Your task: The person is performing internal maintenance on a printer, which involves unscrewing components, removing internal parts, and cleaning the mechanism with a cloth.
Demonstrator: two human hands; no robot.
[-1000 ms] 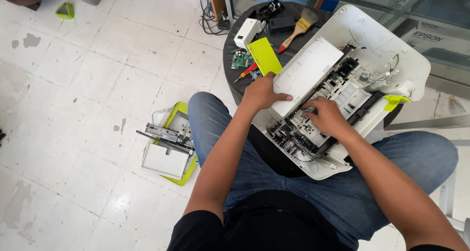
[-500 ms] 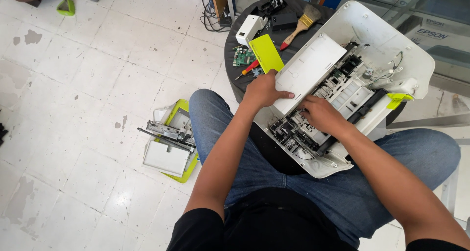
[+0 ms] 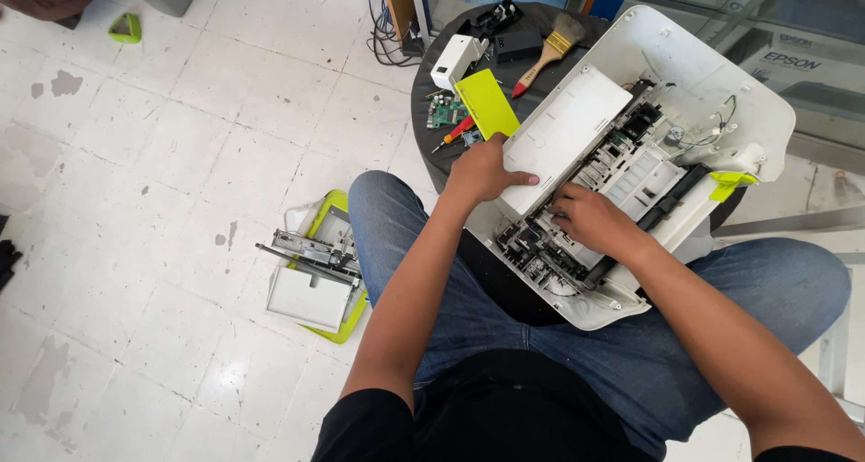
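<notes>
White plastic everywhere, so let's start with the big one: the opened-up white printer chassis (image 3: 631, 156) is tipped across your lap and leaning on the round black stool-top table (image 3: 428, 111), probably so the guts face up at you. Everything else I'll place off that printer.

Your blue-jeaned legs (image 3: 559, 336) sit under its near end, propping it. Off to the printer's left, down on the white tiled floor (image 3: 135, 201), there's a lime-and-white scanner lid with a metal frame lying on it (image 3: 311, 277), well apart from your hands. It looks parked out of the way.

On the printer itself, the flat white rectangular cover panel (image 3: 568, 129) lies over the upper left part. Your left hand (image 3: 482, 169) is flat-ish on its near left edge, fingers spread and curled over the rim, bracing it more than gripping. Your right hand (image 3: 590, 221) is just right of that, down in the exposed black mechanism (image 3: 541, 250), fingers bent and pressed into the parts. Can't tell if it's actually pinching anything, since the fingertips are buried.

Smaller bits, all just past the printer's upper left corner on the table: a lime-yellow flat plastic piece (image 3: 487, 102), a wooden-handled paintbrush (image 3: 550, 52), a small white box-shaped adapter (image 3: 452, 59), a green circuit board (image 3: 441, 113) and a red-handled screwdriver (image 3: 458, 131).
</notes>
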